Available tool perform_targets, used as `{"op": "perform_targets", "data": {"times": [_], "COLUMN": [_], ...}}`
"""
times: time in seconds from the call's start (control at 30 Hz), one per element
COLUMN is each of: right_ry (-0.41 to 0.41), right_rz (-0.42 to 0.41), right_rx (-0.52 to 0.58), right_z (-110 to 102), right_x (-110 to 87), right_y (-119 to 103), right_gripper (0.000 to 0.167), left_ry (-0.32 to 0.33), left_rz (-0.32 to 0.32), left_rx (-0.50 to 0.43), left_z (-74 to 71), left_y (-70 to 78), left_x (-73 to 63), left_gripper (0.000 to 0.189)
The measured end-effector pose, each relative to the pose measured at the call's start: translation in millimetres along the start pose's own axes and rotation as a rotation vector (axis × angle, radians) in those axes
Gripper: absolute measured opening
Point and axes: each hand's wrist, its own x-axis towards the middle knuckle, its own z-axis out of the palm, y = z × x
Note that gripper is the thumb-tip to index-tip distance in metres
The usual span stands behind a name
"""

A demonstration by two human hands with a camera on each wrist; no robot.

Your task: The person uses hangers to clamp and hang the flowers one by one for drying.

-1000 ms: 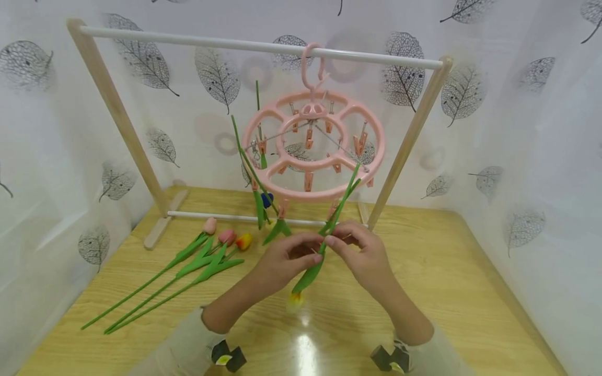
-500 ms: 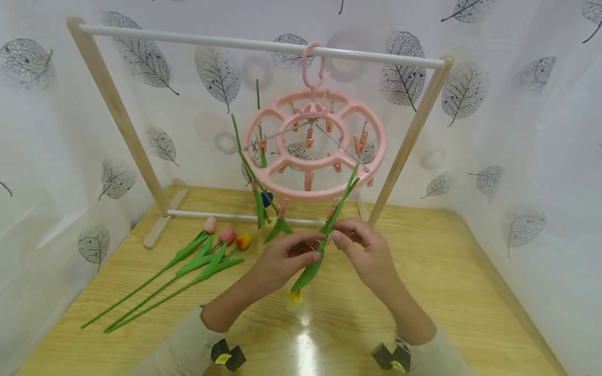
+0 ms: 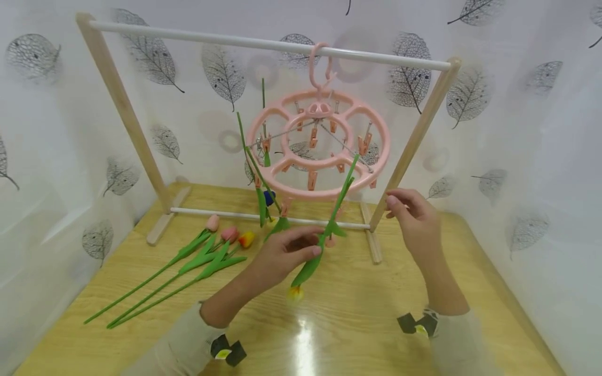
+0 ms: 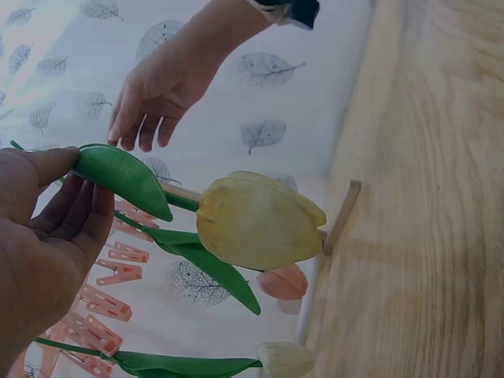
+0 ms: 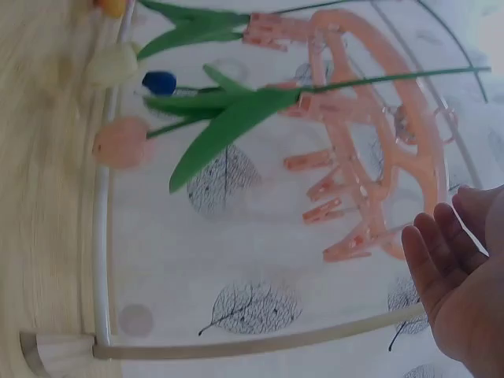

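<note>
The relaxed, unladen right hand [image 3: 416,216] is between a pale wooden post [image 3: 414,146] at its left and the tan wooden tabletop [image 3: 376,313] edge at its right. Well apart, the left hand [image 3: 287,253] pinches a yellow artificial tulip [image 4: 256,220], green-leaved, bud tilted down. Beyond it, a round pink plastic hanger [image 3: 316,165] has clips [image 5: 339,106] holding other tulips [image 5: 236,110] head-down.

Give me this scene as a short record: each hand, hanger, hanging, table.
left hand: pinching green-stemmed yellow tulip, bloom down
right hand: holding nothing, apart from that flower
hanger: round pink plastic clip hanger on white horizontal rail
hanging: blue tulip among others, bloom down
table: light wood-grain tabletop; pale-pink tulip, deeper-pink tulip, red-and-yellow tulip lying left
</note>
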Motion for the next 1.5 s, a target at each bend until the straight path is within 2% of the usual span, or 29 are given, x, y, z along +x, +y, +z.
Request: {"op": "perform_targets", "data": {"times": [0.13, 0.23, 0.3, 0.37, 0.5, 0.57, 0.67, 0.8, 0.97, 1.17, 1.33, 1.5], "right_ry": [0.009, 0.000, -0.014, -0.045, -0.178, -0.260, -0.361, -0.418, -0.436, -0.448, -0.476, -0.488], "right_rz": [0.065, 0.050, -0.016, -0.119, -0.331, -0.392, -0.444, -0.484, -0.505, -0.482, -0.505, -0.580], "right_rx": [-0.143, -0.234, -0.307, -0.361, -0.443, -0.465, -0.494, -0.485, -0.401, -0.271, -0.262, -0.287], "right_z": [-11.7, -16.1, -18.3, -21.0, -28.6, -31.6, -33.4, -32.1, -25.6, -13.0, -2.3, 12.9], "right_x": [20.7, 36.5, 49.2, 63.6, 90.8, 101.2, 111.3, 114.2, 106.5, 96.1, 89.3, 82.4], "right_y": [15.8, 19.7, 17.6, 14.2, 7.6, 6.0, 4.8, 3.4, -0.7, -8.8, -16.8, -28.2], "right_gripper": [0.028, 0.029, 0.027, 0.028, 0.041, 0.045, 0.042, 0.034, 0.031, 0.033, 0.033, 0.029], "left_ry": [0.006, 0.007, 0.005, 0.000, -0.018, -0.026, -0.033, -0.032, -0.014, 0.030, 0.066, 0.121], "left_rz": [0.006, 0.005, 0.007, 0.015, 0.030, 0.030, 0.023, 0.038, 0.086, 0.067, 0.056, 0.077], "left_rx": [0.009, 0.015, 0.014, 0.014, 0.005, 0.001, 0.002, 0.018, 0.034, 0.036, 0.050, 0.076], "left_z": [0.3, 0.3, 0.2, 0.3, 0.8, 1.1, 1.3, 0.9, -0.6, -3.4, -5.6, -7.6], "left_y": [0.5, -1.0, -2.2, -2.9, -2.1, -1.0, 0.8, 3.0, 3.6, 5.8, 9.0, 10.0], "left_x": [-0.8, -1.7, -2.0, -2.0, -1.7, -1.6, -2.0, -2.4, -2.6, -3.2, -4.2, -4.2], "left_gripper": [0.036, 0.037, 0.038, 0.037, 0.036, 0.035, 0.035, 0.035, 0.036, 0.036, 0.035, 0.034]}}
